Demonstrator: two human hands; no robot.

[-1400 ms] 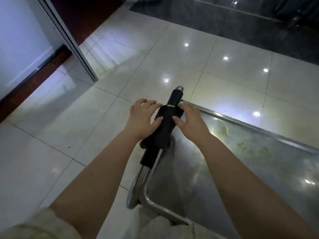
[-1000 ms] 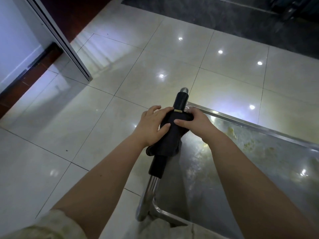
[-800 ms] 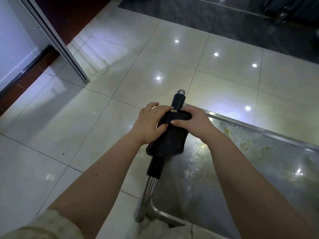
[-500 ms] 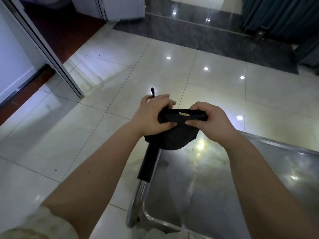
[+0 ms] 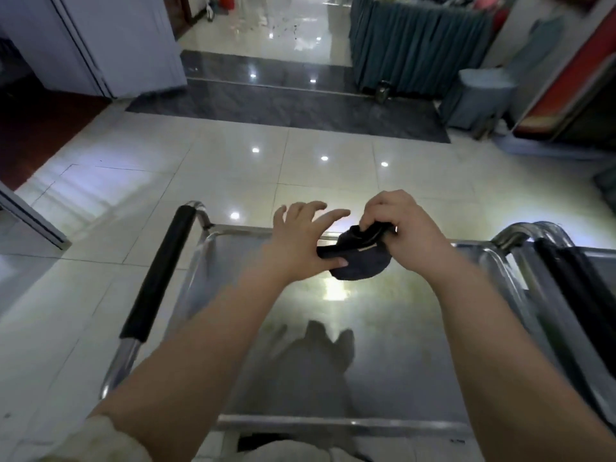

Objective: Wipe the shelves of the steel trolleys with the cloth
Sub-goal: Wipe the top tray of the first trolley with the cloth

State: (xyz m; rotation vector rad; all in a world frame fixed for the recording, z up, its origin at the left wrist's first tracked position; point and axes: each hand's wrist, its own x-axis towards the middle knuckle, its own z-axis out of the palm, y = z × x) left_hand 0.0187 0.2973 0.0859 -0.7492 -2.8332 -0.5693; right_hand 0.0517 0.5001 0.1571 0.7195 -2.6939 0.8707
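The steel trolley's top shelf (image 5: 333, 328) fills the lower view beneath both hands, and it looks unwiped: a yellowish smeared film shows on the steel just under the fingers, so I judge the wiping proper has not begun and nearly the whole task remains. A black-sleeved handle (image 5: 160, 275) runs well to the left of the left fingers; a second trolley's handle (image 5: 566, 281) is cut off at the right edge, so its shelves cannot be judged. Any lower shelves are hidden under the top one. The right hand (image 5: 410, 235) is curled closed around the bunched dark cloth (image 5: 360, 265), held above the far part of the shelf, apparently not touching it. The left hand (image 5: 300, 238) has its fingers spread loose, the thumb alone pressing the cloth's left edge. Motion blur softens the cloth's folds.
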